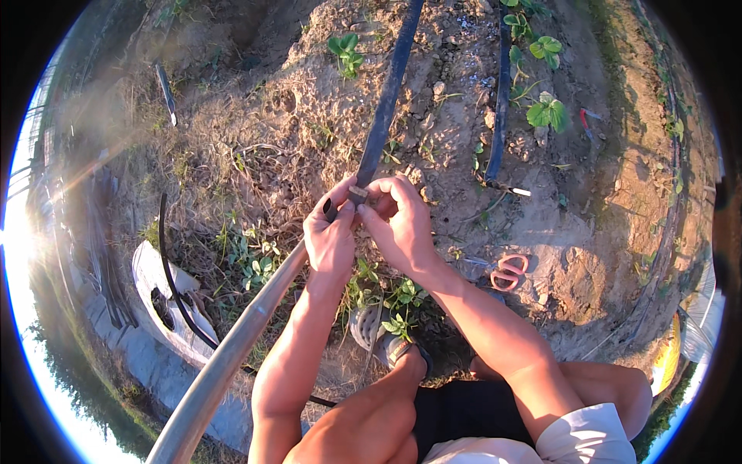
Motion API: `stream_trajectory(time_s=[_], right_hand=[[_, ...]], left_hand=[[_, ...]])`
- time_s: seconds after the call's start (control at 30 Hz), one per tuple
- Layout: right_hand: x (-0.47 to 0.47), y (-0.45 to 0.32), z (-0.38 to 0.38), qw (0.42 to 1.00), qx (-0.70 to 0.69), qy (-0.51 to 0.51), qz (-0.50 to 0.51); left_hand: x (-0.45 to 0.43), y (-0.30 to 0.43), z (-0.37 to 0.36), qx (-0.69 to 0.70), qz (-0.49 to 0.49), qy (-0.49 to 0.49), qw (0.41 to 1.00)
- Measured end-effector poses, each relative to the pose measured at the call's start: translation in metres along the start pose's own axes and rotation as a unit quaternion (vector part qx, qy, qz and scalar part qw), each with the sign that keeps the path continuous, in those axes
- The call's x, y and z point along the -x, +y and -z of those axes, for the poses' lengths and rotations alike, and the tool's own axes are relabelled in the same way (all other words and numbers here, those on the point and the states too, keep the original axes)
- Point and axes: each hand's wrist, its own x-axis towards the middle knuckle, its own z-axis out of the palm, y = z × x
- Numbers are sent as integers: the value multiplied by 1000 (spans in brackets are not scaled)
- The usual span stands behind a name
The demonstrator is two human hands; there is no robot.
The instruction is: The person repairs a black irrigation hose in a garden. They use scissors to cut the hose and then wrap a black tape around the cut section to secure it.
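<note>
A flat black drip irrigation tape [389, 98] runs down the soil bed to both hands. My left hand [332, 232] pinches its end between thumb and forefinger; a short black tube end [328, 209] shows against that hand. My right hand [403, 217] has its thumb and curled fingers at the other side of the same end, where a small brownish piece [359, 192] lies across the tape. What the right fingertips grip is partly hidden. A second black tape [499, 104] lies to the right, its folded end beside a small white piece [521, 192].
A metal pipe [232, 351] slants up from the lower left to beside my left wrist. Pink-handled scissors [509, 272] lie on soil at the right. Strawberry plants [547, 112] grow upper right. A red-handled tool [585, 123] lies beyond them. A torn white sheet [194, 339] and black hose [164, 243] are left.
</note>
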Motion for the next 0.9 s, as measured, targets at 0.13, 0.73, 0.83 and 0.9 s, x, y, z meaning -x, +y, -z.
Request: stream_trajectory(time_s=[0.13,0.73,0.83,0.9], right_hand=[[16,-6,-4,999,-18,5,46],[50,-11,-4,999,-18,-29,9],[68,-2,-6,997,22,1,75],[81,2,-6,998,-21,-12,65]], left_hand=[[14,8,1,95,29,16,995],[51,-23,20,113,95,47,988],[63,-21,25,208,190,84,956],[70,-21,31,198,194,73,958]])
